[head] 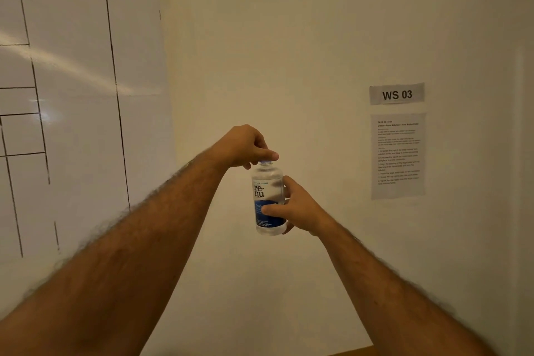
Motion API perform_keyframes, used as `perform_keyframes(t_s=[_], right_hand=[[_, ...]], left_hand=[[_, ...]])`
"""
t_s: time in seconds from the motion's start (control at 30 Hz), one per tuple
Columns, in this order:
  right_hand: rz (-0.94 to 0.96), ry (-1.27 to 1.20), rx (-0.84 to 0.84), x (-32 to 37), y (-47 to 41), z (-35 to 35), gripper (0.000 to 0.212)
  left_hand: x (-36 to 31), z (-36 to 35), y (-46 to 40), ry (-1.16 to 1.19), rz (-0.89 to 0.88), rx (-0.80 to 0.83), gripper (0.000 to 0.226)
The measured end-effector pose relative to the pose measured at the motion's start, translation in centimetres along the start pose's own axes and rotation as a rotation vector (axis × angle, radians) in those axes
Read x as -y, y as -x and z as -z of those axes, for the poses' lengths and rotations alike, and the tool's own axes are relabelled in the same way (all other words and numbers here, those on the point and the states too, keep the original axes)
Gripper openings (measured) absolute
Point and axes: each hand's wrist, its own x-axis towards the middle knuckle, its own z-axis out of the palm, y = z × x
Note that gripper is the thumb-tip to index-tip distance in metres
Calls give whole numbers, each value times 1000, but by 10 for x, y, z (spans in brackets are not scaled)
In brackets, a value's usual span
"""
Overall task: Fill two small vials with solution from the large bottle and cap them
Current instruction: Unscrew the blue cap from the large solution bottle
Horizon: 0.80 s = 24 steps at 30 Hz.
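A large clear bottle (267, 182) with a white and blue "renu" label is held upright in the air in front of the wall. My right hand (297, 206) grips its lower body from the right, thumb across the blue part of the label. My left hand (245, 146) comes from above and pinches the bottle's cap (265, 161), which is mostly hidden under the fingers. No small vials are in view.
A whiteboard sheet (75, 95) with a hand-drawn grid covers the wall at left. A "WS 03" sign (396, 94) and a printed instruction sheet (398, 154) hang on the wall at right. A strip of wooden tabletop (355, 352) shows at the bottom edge.
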Motion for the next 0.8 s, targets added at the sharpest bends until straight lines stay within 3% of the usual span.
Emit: perform_keyframes(t_s=[0.1,0.2,0.33,0.57,0.8], right_hand=[[-9,-5,-2,-6,1,-3,66],[-19,-17,-11,-10,2,-3,66],[-26,-13,-9,-12,2,1,65],[-27,2,-3,-13,6,0,67],[-34,-9,-11,-14,9,0,68]], left_hand=[[0,-4,1,-50,22,16,40],[1,-4,6,95,-8,64,46],[4,-1,9,255,-42,164,27],[3,-7,6,208,-46,81,14],[-2,-18,6,102,20,8,44]])
